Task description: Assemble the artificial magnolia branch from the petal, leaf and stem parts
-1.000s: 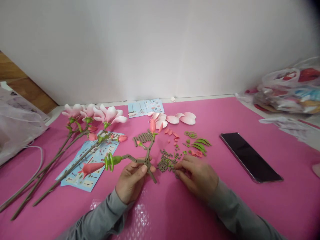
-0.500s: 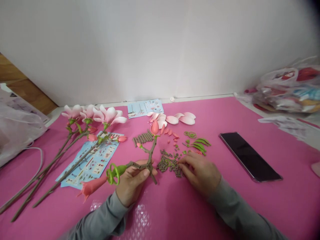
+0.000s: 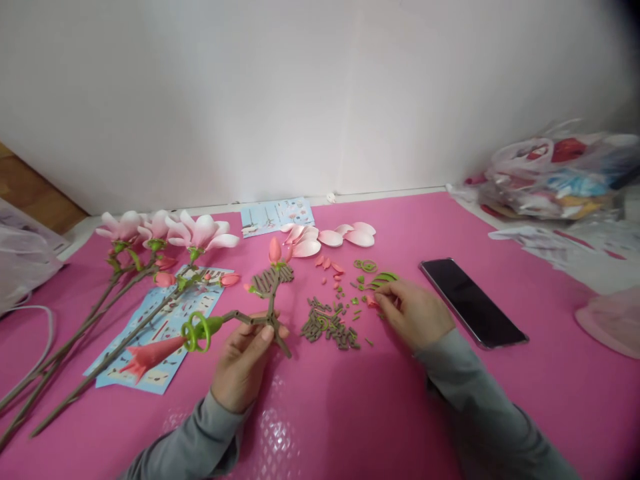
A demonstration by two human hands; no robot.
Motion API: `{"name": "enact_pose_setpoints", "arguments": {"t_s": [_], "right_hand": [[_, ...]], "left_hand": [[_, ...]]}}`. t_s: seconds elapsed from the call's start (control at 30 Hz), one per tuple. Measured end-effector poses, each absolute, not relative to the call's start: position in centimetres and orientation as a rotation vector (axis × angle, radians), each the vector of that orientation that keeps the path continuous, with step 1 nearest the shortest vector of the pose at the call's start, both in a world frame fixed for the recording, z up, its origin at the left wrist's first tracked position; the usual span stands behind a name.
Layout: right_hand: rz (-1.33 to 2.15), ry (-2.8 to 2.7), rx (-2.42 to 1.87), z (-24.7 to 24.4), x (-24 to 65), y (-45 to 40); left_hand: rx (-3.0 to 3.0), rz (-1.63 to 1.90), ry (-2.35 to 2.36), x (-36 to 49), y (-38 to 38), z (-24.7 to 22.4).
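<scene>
My left hand (image 3: 245,363) is closed around a brown toy branch (image 3: 273,313) with a pink bud at its top. One arm of that branch ends in a green piece with curly rings (image 3: 199,330) and a pink, jagged-ended tube (image 3: 153,357). My right hand (image 3: 415,313) has its fingertips pinched together at a small pink part (image 3: 371,301), beside green leaves (image 3: 384,279); what lies between the fingers is hidden. A heap of small brown parts (image 3: 330,327) lies between the hands. Loose pink petals (image 3: 330,238) rest farther back.
Assembled magnolia stems (image 3: 120,293) lie at left over blue printed sheets (image 3: 165,327). Another sheet (image 3: 277,217) is near the wall. A phone (image 3: 473,300) lies at right, with plastic bags (image 3: 555,177) behind it. Brown sticks (image 3: 285,277) sit behind the held branch.
My right hand has moved from the brown heap to the small pink part by the leaves. My left hand still holds the branch. The whole view has shifted, so things appear farther left.
</scene>
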State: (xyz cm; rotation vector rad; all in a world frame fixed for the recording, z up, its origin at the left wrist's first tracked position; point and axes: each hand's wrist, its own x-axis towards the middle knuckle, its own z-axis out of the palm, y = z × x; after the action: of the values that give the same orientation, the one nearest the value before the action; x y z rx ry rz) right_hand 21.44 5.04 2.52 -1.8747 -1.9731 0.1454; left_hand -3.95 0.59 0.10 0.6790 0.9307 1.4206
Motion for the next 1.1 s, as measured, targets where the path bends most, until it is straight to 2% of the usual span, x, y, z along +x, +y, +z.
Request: {"name": "enact_pose_setpoints", "arguments": {"t_s": [0.27, 0.57, 1.1], "right_hand": [[0.109, -1.814, -2.146, 3.3, 23.7, 5.5], [0.053, -1.845, -2.202, 2.6, 24.0, 6.1], [0.185, -1.897, -2.329, 2.4, 23.2, 6.4]], "left_hand": [[0.64, 1.455, 1.007, -3.8, 0.9, 0.0], [0.641, 1.465, 1.033, -3.8, 0.8, 0.3], [0.745, 1.408, 0.935, -4.0, 0.2, -0.9]]}}
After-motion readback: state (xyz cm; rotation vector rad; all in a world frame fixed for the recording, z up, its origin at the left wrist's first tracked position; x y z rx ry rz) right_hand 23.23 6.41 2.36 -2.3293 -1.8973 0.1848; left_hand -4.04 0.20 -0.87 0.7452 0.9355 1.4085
